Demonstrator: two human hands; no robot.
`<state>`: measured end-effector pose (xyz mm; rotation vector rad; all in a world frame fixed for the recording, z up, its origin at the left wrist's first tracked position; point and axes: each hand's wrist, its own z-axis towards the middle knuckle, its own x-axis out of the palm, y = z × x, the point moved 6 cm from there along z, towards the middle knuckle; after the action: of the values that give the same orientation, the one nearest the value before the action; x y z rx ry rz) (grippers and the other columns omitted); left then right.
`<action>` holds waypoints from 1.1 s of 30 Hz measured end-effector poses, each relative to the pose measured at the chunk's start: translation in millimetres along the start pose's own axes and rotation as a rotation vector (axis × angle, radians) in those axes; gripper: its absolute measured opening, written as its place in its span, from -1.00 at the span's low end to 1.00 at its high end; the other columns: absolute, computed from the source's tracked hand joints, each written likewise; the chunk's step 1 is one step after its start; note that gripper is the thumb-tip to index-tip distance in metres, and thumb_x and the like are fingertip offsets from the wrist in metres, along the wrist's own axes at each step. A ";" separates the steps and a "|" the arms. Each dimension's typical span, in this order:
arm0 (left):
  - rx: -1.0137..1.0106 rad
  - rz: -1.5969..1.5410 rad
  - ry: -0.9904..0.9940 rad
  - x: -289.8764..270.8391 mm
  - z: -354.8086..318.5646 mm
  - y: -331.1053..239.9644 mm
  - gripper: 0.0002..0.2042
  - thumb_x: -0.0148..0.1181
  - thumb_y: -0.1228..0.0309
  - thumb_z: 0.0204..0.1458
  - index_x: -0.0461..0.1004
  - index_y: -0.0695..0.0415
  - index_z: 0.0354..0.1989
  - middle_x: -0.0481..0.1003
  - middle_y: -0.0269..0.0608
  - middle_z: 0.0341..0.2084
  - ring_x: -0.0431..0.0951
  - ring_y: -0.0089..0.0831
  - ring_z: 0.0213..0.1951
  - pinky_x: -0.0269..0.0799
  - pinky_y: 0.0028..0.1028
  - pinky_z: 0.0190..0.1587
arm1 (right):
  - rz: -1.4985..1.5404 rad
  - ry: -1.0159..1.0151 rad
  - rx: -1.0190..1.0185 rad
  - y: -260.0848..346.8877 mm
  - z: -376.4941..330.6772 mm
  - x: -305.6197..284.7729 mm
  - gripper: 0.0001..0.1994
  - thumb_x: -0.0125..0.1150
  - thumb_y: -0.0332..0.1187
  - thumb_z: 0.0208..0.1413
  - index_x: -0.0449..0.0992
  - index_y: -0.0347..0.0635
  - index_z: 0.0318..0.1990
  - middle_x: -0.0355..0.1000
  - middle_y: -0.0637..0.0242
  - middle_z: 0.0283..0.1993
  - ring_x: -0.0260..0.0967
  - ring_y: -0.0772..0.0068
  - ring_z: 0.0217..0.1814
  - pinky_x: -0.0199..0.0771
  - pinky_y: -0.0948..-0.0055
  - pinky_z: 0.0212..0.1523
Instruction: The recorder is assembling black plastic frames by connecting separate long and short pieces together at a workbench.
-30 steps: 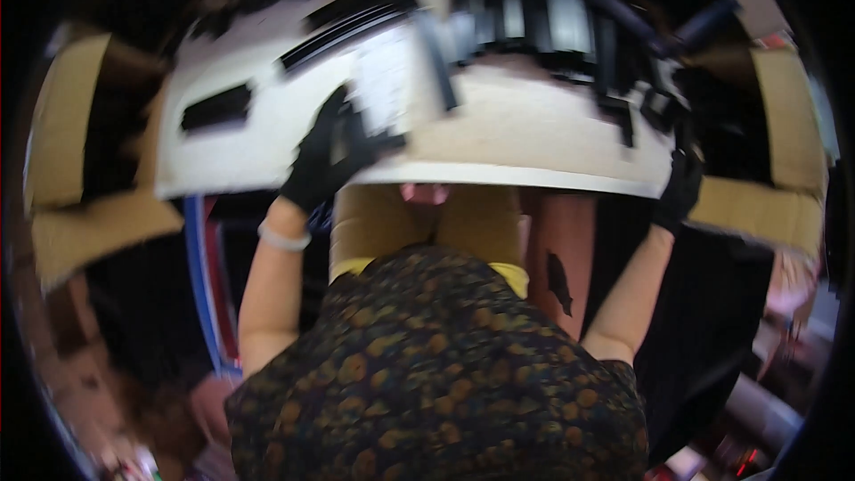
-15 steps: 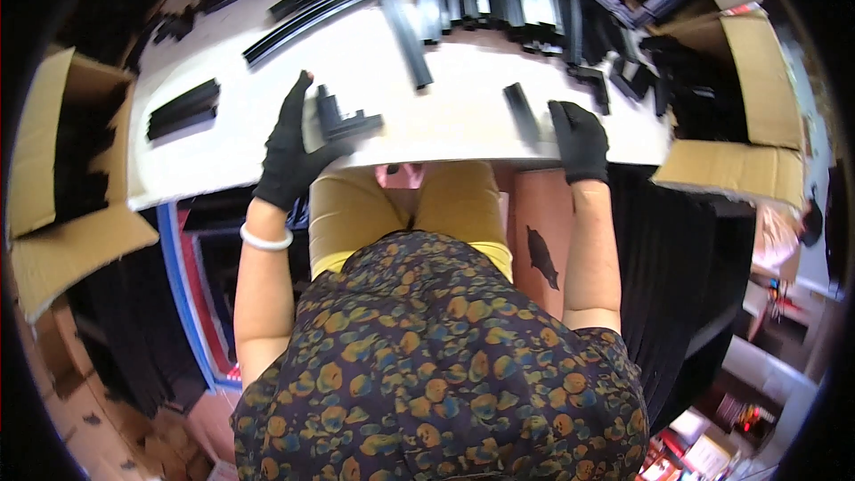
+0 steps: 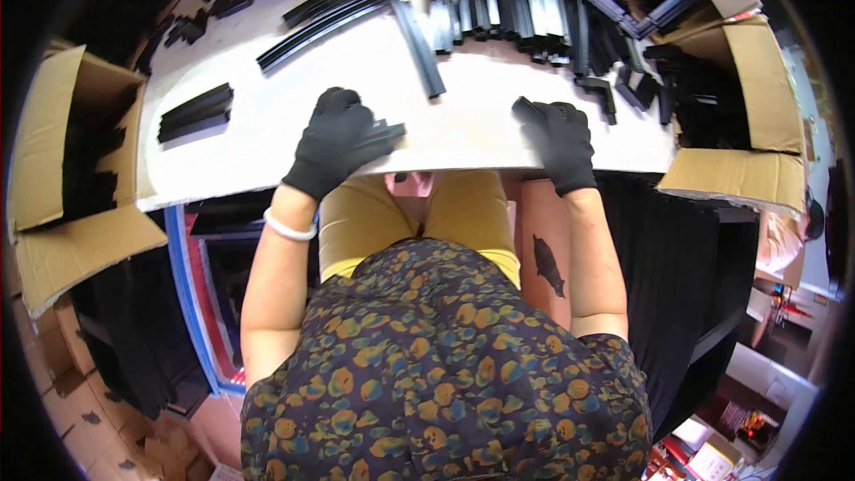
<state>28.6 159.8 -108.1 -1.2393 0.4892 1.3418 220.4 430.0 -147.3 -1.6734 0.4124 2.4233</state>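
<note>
Both my hands wear black gloves and rest on the near edge of a white table (image 3: 267, 125). My left hand (image 3: 334, 138) is closed on a small stack of short black strips (image 3: 385, 135) that pokes out to its right. My right hand (image 3: 557, 138) lies flat on the tabletop, fingers together, and whether a black piece is under it cannot be told. A long black bar (image 3: 419, 46) lies on the table beyond my hands. A row of several black bars (image 3: 517, 9) is stacked at the far edge.
Cardboard boxes of black parts stand at the left (image 3: 62, 142) and right (image 3: 739, 125). A short stack of black strips (image 3: 196, 111) lies on the table's left. Long curved black strips (image 3: 329, 13) lie at the back. A blue frame (image 3: 191, 303) stands under the table.
The view has swung down and steadied. My right hand came in from the table's far right edge to the near edge. My left hand stays on the black strips.
</note>
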 end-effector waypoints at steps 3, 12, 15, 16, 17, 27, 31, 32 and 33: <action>-0.005 -0.119 -0.028 6.7 5.5 -8.2 -0.59 0.46 0.25 -0.26 0.42 0.19 -0.32 0.36 -0.01 -0.19 0.35 -0.05 -0.05 0.37 -0.22 -0.04 | 0.065 -0.038 -0.197 42.2 3.0 0.1 -0.66 0.27 -0.30 -0.06 0.52 0.04 -0.06 0.43 0.31 -0.10 0.33 0.19 -0.04 0.34 0.23 -0.01; 0.023 -0.102 -0.003 12.7 2.7 -9.8 -0.63 0.43 0.22 -0.22 0.43 0.14 -0.33 0.37 -0.04 -0.18 0.36 -0.08 -0.05 0.39 -0.23 -0.04 | 0.402 0.035 -0.413 130.8 38.4 0.1 -0.72 0.34 -0.48 -0.19 0.43 -0.08 -0.26 0.41 0.26 -0.21 0.34 0.12 -0.09 0.34 0.24 -0.06; 0.018 -0.102 -0.031 7.5 5.4 -10.4 -0.64 0.44 0.23 -0.24 0.43 0.14 -0.34 0.37 -0.05 -0.20 0.36 -0.07 -0.07 0.38 -0.23 -0.05 | 0.516 0.001 -0.410 129.4 40.4 4.3 -0.72 0.33 -0.51 -0.22 0.44 -0.12 -0.29 0.41 0.23 -0.23 0.35 0.09 -0.11 0.37 0.24 -0.09; 0.028 -0.103 -0.019 9.4 6.3 -9.7 -0.64 0.44 0.24 -0.25 0.43 0.14 -0.35 0.37 -0.05 -0.21 0.36 -0.07 -0.08 0.37 -0.22 -0.05 | 0.516 -0.007 -0.414 130.1 40.5 6.2 -0.72 0.33 -0.51 -0.22 0.44 -0.12 -0.29 0.41 0.23 -0.23 0.35 0.09 -0.11 0.37 0.24 -0.09; 0.040 -0.104 -0.008 11.7 7.2 -9.7 -0.63 0.44 0.24 -0.26 0.43 0.14 -0.36 0.38 -0.04 -0.22 0.36 -0.06 -0.09 0.36 -0.21 -0.06 | 0.519 0.040 -0.375 129.9 39.4 11.0 -0.73 0.33 -0.53 -0.23 0.43 -0.13 -0.30 0.41 0.21 -0.25 0.35 0.08 -0.12 0.38 0.24 -0.09; 0.051 -0.118 0.005 1.3 1.7 3.8 -0.63 0.45 0.29 -0.28 0.55 0.04 -0.22 0.36 -0.07 -0.21 0.33 -0.06 -0.07 0.29 -0.17 0.02 | 0.695 0.072 -0.296 159.7 55.9 -0.9 -0.75 0.37 -0.36 -0.13 0.47 -0.14 -0.28 0.42 0.18 -0.20 0.37 0.10 -0.11 0.38 0.25 -0.09; -0.023 0.128 -0.052 -24.9 -6.5 14.4 -0.60 0.43 0.34 -0.26 0.56 0.00 -0.14 0.36 -0.09 0.06 0.23 0.06 0.20 0.17 -0.12 0.23 | 0.724 -0.057 -0.252 144.6 82.2 -16.8 -0.75 0.39 -0.32 -0.10 0.52 -0.15 -0.26 0.45 0.21 -0.22 0.39 0.14 -0.10 0.39 0.28 -0.09; -0.024 0.144 -0.058 -29.5 -4.3 20.4 -0.60 0.43 0.34 -0.26 0.56 0.00 -0.14 0.36 -0.09 0.06 0.23 0.06 0.20 0.17 -0.12 0.23 | 0.710 -0.159 -0.211 133.5 87.3 -19.9 -0.79 0.37 -0.35 -0.07 0.52 -0.17 -0.28 0.46 0.22 -0.28 0.41 0.18 -0.19 0.41 0.31 -0.16; -0.061 0.093 -0.145 -38.0 -6.7 30.5 -0.58 0.42 0.30 -0.23 0.56 0.00 -0.11 0.37 -0.07 0.04 0.27 0.06 0.16 0.16 -0.09 0.22 | 0.702 -0.151 -0.184 128.3 91.7 -22.0 -0.82 0.35 -0.36 -0.04 0.52 -0.18 -0.29 0.46 0.22 -0.31 0.42 0.21 -0.24 0.42 0.34 -0.20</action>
<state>-5.8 130.0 -89.5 -1.1704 0.4099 1.5230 109.5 338.0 -79.4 -1.5807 0.9051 3.1374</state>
